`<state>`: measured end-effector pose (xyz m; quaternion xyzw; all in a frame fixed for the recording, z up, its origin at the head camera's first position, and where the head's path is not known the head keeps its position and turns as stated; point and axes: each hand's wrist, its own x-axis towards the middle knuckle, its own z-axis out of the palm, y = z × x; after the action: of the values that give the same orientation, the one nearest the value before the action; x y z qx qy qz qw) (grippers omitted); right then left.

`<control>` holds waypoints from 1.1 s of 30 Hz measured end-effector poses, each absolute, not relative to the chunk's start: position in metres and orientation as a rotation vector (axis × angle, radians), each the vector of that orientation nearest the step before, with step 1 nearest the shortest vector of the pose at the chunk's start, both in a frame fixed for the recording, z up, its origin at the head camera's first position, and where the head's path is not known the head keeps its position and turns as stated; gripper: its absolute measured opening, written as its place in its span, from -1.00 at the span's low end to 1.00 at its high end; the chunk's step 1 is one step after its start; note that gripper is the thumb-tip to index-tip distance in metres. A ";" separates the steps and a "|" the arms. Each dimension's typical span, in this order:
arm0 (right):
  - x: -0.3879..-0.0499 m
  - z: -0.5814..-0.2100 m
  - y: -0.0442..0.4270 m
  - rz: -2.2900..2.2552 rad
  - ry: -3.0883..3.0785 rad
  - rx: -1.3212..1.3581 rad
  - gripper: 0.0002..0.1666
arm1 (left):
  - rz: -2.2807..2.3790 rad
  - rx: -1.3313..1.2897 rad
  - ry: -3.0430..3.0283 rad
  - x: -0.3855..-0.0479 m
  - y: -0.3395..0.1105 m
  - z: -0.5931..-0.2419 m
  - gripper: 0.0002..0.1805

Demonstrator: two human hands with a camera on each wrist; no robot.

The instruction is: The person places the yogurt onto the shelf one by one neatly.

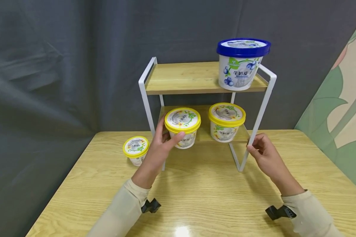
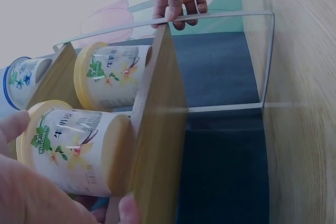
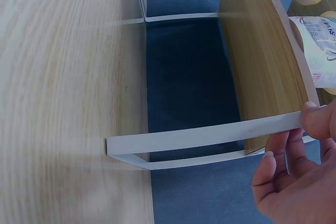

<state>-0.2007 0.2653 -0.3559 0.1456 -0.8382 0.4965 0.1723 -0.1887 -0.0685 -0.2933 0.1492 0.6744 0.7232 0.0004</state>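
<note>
My left hand (image 1: 157, 148) grips a white tub with a yellow lid (image 1: 183, 119), thumb in front and fingers round its left side. The tub is at the front edge of the lower shelf (image 1: 204, 133); in the left wrist view, its base is close to the board, and I cannot tell if they touch. A second yellow-lidded tub (image 1: 226, 126) stands to its right on that shelf. My right hand (image 1: 267, 158) pinches the white metal frame (image 3: 220, 135) of the rack, beside the lower shelf's right end.
A larger blue-lidded tub (image 1: 240, 70) stands on the right of the upper shelf (image 1: 184, 77). Another yellow-lidded tub (image 1: 135, 149) sits on the wooden table (image 1: 201, 197), left of the rack. A dark curtain (image 1: 62, 65) hangs behind.
</note>
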 end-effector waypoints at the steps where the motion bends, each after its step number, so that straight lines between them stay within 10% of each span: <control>1: -0.201 -0.356 0.265 1.410 -2.380 0.414 -0.80 | 2.268 0.455 2.124 -0.189 -0.069 -0.294 -0.05; 33: -0.201 -0.360 0.264 1.392 -2.374 0.429 -0.82 | 2.122 0.494 2.347 -0.196 -0.073 -0.299 -0.40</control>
<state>-0.2011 0.2635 -0.3601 0.1514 -0.8390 0.4918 0.1772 -0.1959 -0.0731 -0.2995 0.1540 0.7325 0.6624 -0.0305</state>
